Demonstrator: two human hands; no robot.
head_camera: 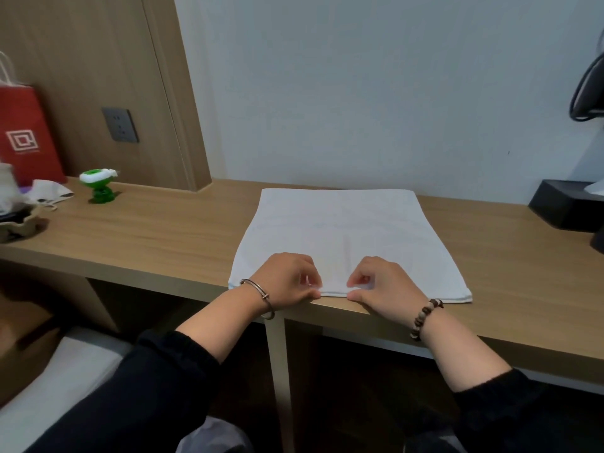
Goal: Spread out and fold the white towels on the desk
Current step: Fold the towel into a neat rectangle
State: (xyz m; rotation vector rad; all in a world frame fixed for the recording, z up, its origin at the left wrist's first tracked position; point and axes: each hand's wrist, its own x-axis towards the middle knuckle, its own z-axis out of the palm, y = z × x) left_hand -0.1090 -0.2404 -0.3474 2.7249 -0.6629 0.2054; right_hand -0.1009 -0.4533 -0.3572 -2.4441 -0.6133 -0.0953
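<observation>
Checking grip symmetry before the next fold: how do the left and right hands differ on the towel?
The left hand wears a metal bangle; the right hand wears a beaded bracelet. The left hand pinches the near edge of the towel to the left, the right hand close beside it to the right. Both pinch that edge with curled fingers.

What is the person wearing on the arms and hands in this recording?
Both hands are ungloved. The left hand has a thin metal bangle at its wrist; the right hand has a bracelet of brown and pale beads. Black sleeves cover both arms from mid-forearm up.
</observation>
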